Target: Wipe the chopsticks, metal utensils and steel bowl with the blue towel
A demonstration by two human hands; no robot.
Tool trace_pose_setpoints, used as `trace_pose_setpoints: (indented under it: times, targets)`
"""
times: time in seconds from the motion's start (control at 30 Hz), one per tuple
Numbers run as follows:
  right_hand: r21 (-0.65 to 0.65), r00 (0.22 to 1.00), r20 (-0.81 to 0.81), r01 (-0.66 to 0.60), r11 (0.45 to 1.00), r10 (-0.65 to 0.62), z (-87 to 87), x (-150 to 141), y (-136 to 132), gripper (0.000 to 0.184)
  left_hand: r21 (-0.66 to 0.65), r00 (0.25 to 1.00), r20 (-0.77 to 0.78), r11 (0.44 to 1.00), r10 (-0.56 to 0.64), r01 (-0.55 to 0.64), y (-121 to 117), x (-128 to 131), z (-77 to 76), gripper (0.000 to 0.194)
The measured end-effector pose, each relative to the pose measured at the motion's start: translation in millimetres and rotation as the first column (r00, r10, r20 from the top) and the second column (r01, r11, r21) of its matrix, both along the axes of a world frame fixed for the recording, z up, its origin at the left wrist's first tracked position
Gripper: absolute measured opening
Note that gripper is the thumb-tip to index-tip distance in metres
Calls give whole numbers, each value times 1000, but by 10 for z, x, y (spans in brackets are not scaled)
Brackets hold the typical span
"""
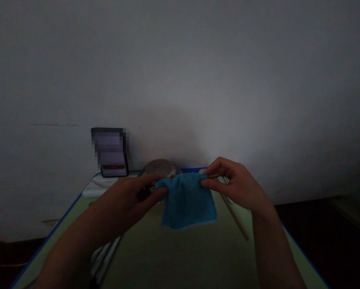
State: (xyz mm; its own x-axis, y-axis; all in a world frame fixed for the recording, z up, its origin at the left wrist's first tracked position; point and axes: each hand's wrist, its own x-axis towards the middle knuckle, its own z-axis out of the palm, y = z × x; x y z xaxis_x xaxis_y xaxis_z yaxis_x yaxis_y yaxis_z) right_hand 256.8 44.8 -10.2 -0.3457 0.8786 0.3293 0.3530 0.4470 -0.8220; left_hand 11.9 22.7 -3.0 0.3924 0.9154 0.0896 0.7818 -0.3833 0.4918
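Note:
A small blue cloth (189,202) hangs between my two hands, its lower edge loose above the table. My left hand (138,196) pinches its upper left corner between thumb and fingers. At the upper right corner, my right hand (228,180) grips the cloth the same way. A thin brownish stick-like piece shows by the right fingers; whether it is held too, I cannot tell. Behind the cloth and left hand sits a rounded greyish object (158,166), partly hidden.
The pale green table (180,261) has a blue edge and stands against a grey wall (180,80). A phone-like screen (113,154) leans at the back left, near a white item (97,186). A wooden stick (236,218) lies at right; dark and white strips (104,257) lie at left.

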Motion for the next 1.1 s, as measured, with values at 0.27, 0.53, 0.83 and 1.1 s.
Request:
trace_pose_setpoints:
  times: [0.27, 0.53, 0.83, 1.1]
  targets:
    - [-55, 999, -37, -35, 998, 33, -2, -2, -2, 24, 0, 998, 38, 999, 50, -50, 11, 4, -22, 39]
    - [13, 993, 79, -84, 996, 82, 26, -12, -21, 20, 16, 1000, -18, 1000, -13, 13, -8, 19, 20, 35]
    - [60, 998, 36, -47, 997, 45, 6, 13, 9, 22, 7, 999, -9, 1000, 31, -31, -1, 22, 7, 43]
    - [62, 998, 44, -42, 997, 39, 19, 34, -8, 23, 35, 1000, 8, 999, 25, -25, -7, 18, -16, 43]
